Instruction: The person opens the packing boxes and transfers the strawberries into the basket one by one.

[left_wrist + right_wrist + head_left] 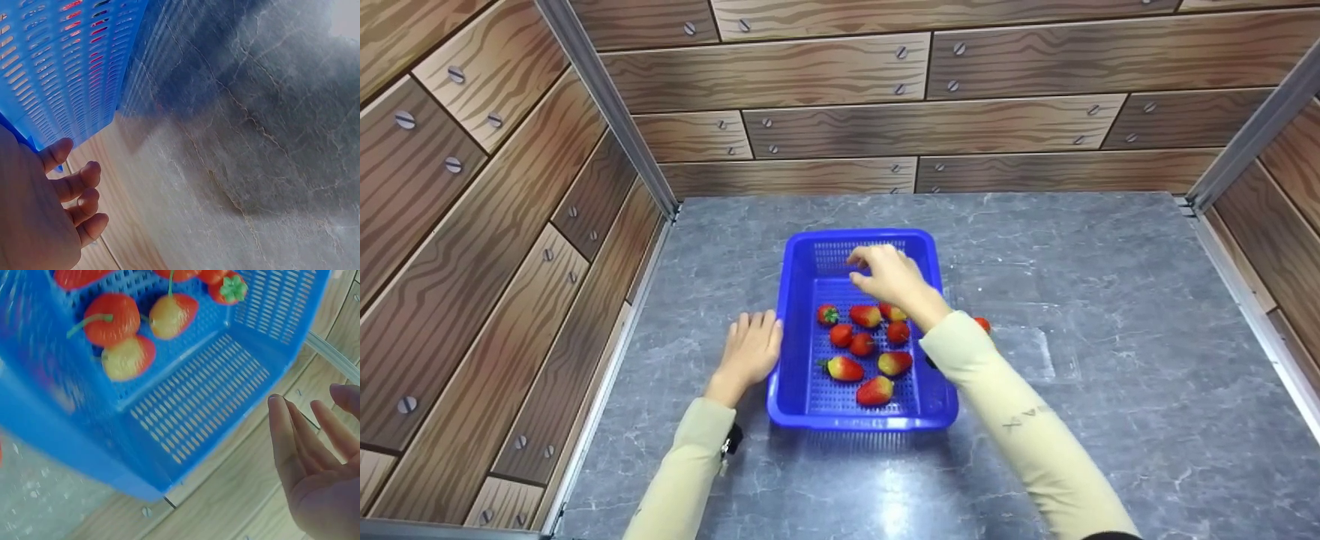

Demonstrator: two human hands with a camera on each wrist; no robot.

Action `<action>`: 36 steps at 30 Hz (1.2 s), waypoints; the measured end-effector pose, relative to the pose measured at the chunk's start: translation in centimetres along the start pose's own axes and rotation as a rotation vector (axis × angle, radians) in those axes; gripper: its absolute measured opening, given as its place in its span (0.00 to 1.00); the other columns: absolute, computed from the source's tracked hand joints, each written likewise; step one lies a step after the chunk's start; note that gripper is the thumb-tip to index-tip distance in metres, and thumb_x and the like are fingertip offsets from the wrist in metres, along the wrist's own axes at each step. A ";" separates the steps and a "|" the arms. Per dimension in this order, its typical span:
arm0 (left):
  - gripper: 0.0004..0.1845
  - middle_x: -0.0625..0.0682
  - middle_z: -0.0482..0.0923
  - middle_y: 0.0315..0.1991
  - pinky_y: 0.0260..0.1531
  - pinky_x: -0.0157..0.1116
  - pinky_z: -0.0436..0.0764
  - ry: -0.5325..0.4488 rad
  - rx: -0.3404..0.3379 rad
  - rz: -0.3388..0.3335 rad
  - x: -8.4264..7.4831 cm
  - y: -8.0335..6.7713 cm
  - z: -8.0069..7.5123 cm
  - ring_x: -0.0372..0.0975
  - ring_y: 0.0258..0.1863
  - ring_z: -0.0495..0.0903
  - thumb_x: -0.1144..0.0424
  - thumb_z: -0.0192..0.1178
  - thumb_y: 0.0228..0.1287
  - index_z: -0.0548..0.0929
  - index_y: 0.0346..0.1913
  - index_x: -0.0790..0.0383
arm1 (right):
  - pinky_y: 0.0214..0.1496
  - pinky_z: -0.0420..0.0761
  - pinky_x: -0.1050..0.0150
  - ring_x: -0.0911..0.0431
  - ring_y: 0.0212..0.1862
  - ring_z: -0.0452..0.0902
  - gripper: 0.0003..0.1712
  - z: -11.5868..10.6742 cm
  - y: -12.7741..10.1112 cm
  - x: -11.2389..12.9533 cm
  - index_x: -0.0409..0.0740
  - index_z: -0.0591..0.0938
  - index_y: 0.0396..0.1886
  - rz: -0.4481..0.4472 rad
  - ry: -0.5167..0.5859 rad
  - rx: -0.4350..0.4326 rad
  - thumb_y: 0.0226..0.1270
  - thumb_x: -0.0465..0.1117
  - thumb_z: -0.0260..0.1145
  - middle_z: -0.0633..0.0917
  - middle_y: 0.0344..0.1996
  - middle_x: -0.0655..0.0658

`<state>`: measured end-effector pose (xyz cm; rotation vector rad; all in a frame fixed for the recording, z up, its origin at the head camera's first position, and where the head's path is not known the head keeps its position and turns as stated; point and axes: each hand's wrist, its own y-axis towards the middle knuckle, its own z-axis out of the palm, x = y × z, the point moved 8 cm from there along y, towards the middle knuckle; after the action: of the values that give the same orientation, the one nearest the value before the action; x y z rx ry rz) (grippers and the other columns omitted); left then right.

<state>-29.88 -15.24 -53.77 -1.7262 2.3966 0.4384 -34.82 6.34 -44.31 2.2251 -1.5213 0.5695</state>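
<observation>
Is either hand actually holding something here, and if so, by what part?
Nothing is held. The right hand hovers empty and relaxed over the blue basket; the left hand rests flat against its outer side wall, fingers straight.

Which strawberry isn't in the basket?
The strawberry on the grey table, just right of the blue basket and partly hidden behind the right sleeve. All the other strawberries lie inside the basket.

Blue perforated plastic basket (861,330) blocks worktop centre-left; grey marble worktop (1110,315) open toward right edge and far corners; wood-print walls (885,97) enclose three sides.
</observation>
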 end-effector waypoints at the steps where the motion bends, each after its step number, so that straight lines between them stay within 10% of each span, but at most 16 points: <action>1: 0.18 0.63 0.75 0.43 0.47 0.53 0.67 0.002 0.003 0.000 0.0 0.0 0.1 0.58 0.46 0.69 0.57 0.36 0.80 0.73 0.49 0.66 | 0.52 0.79 0.49 0.47 0.50 0.81 0.16 -0.4 -0.2 0.0 0.43 0.84 0.52 0.003 -0.020 -0.006 0.66 0.43 0.65 0.86 0.46 0.42; 17: 0.17 0.63 0.76 0.43 0.46 0.52 0.68 0.004 -0.009 0.004 0.0 -0.2 -0.1 0.58 0.45 0.69 0.57 0.37 0.80 0.73 0.48 0.66 | 0.40 0.80 0.45 0.45 0.42 0.83 0.16 -6.3 -2.8 -1.1 0.45 0.86 0.48 -0.011 -0.144 -0.102 0.64 0.45 0.64 0.87 0.40 0.42; 36: 0.16 0.64 0.76 0.42 0.45 0.53 0.67 -0.018 -0.036 0.020 -0.1 -0.1 -0.1 0.59 0.44 0.69 0.58 0.38 0.78 0.73 0.48 0.66 | 0.38 0.79 0.42 0.43 0.39 0.83 0.16 -9.1 -6.2 -8.1 0.41 0.86 0.46 0.097 -0.195 -0.121 0.63 0.44 0.62 0.87 0.38 0.40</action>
<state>-29.75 -15.22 -53.62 -1.7065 2.4098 0.5014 -32.75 19.54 -41.41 2.1760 -1.7184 0.2852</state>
